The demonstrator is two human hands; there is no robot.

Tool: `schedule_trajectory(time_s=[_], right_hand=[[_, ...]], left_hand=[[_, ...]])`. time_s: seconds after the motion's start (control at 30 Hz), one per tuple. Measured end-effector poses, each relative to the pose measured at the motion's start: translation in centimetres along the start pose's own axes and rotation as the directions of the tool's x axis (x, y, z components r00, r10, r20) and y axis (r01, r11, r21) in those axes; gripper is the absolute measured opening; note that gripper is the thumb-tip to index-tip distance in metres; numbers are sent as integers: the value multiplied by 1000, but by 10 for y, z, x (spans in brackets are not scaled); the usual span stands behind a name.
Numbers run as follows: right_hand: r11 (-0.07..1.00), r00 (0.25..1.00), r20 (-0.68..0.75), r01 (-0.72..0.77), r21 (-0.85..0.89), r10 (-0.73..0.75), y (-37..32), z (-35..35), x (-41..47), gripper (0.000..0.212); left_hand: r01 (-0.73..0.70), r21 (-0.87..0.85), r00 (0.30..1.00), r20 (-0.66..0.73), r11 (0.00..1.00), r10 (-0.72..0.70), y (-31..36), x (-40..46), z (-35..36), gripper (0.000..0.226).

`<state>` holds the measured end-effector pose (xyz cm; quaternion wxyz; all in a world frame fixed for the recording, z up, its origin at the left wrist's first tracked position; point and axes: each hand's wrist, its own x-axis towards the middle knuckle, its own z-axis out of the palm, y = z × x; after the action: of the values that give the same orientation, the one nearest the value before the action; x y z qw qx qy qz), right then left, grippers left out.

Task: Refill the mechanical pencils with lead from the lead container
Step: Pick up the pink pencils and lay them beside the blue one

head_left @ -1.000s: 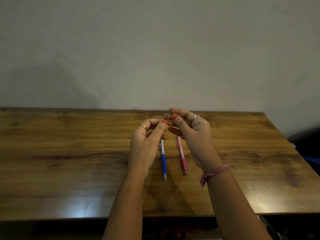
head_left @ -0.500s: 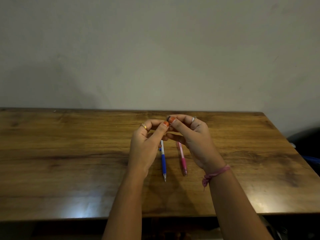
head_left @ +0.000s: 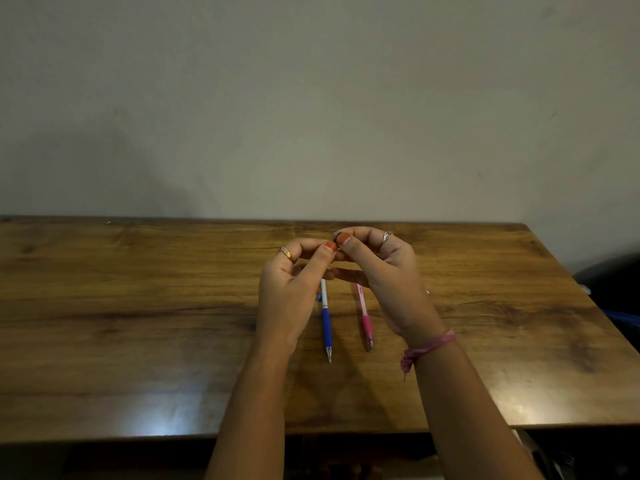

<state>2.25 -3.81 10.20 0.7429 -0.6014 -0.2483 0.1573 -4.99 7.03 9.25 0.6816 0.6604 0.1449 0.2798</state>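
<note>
- Both hands are up at the centre of the frame, raised above the wooden table (head_left: 138, 306), thumbs nearly touching.
- The right hand (head_left: 388, 275) has thumb and forefinger pinched on a small dark thing (head_left: 335, 236) at its tips. It is most likely the lead container or its cap, though it is too small to tell for sure.
- The left hand (head_left: 291, 289) curls in to meet it, thumb tip pressed close beside the right thumb; whether it actually grasps anything, I cannot tell, the fingers hide it.
- It looks like the container is being worked open up here, held close and high so the fine leads stay under control.
- Below the hands, the blue pencil (head_left: 326, 323) and the pink pencil (head_left: 364, 315) lie side by side on the table, apart, tips toward the bottom of the frame, parked within easy reach and not yet refilled by the look of it.
</note>
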Motion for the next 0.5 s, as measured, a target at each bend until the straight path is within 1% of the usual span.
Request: schedule_trajectory(time_s=[0.27, 0.5], right_hand=[[1000, 999, -28, -20, 13, 20, 1, 3, -1, 11], [1000, 998, -53, -17, 21, 18, 1, 6, -1, 12]], left_hand=[[31, -8, 999, -36, 1000, -31, -3, 1, -1, 7], [55, -18, 998, -34, 998, -56, -4, 0, -1, 7]])
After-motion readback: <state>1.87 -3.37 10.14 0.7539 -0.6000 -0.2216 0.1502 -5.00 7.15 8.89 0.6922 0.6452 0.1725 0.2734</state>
